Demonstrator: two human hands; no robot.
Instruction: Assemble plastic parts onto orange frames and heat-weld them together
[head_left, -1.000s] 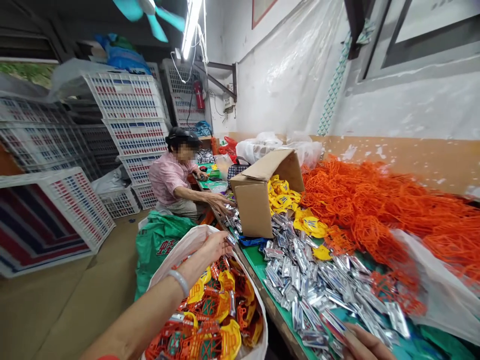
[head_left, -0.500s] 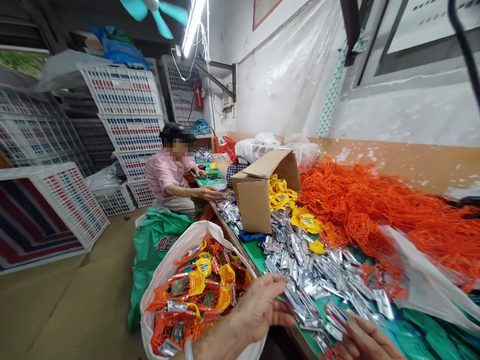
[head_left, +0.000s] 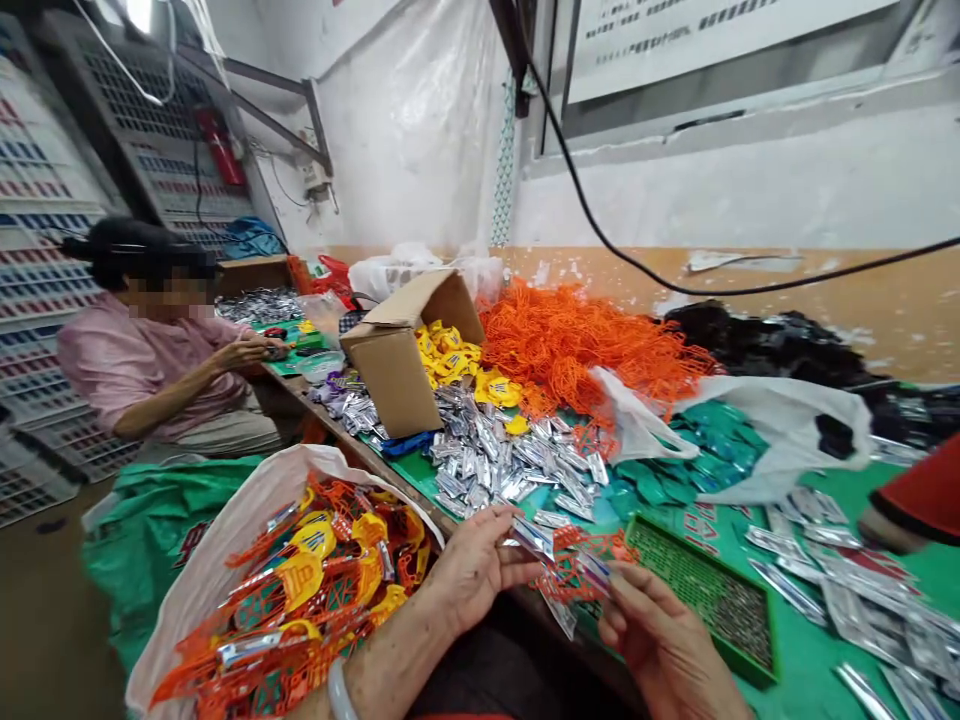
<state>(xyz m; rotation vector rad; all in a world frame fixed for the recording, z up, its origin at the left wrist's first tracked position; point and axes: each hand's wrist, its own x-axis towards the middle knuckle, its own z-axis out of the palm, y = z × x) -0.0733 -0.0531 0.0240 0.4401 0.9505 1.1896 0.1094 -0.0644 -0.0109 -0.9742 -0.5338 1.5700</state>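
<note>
My left hand [head_left: 474, 562], with a pale bracelet on the wrist, pinches a flat silver piece [head_left: 534, 538] between thumb and fingers. Opposite it, my right hand [head_left: 664, 632] grips another shiny silver piece [head_left: 592, 572]. Between the two hands is an orange plastic lattice piece [head_left: 564, 575]; whether a hand grips it I cannot tell. Beyond my hands lies a heap of silver pieces [head_left: 487, 455] on the green-covered table. Left of my forearm stands a white sack [head_left: 176, 600] filled with orange lattice pieces carrying yellow and silver parts [head_left: 300, 575].
A cardboard box [head_left: 394, 385] lies on its side with yellow parts [head_left: 448, 352] spilling out. Behind are orange lattices [head_left: 585, 345]. A green tray [head_left: 772, 640] holds small parts. A co-worker in pink [head_left: 142, 370] sits left; another person's red sleeve [head_left: 926, 495] reaches in from the right.
The view has swung right, bringing the green tray and red sleeve in. My hands have come closer together, with the orange lattice piece between them. The co-worker's hands are now together.
</note>
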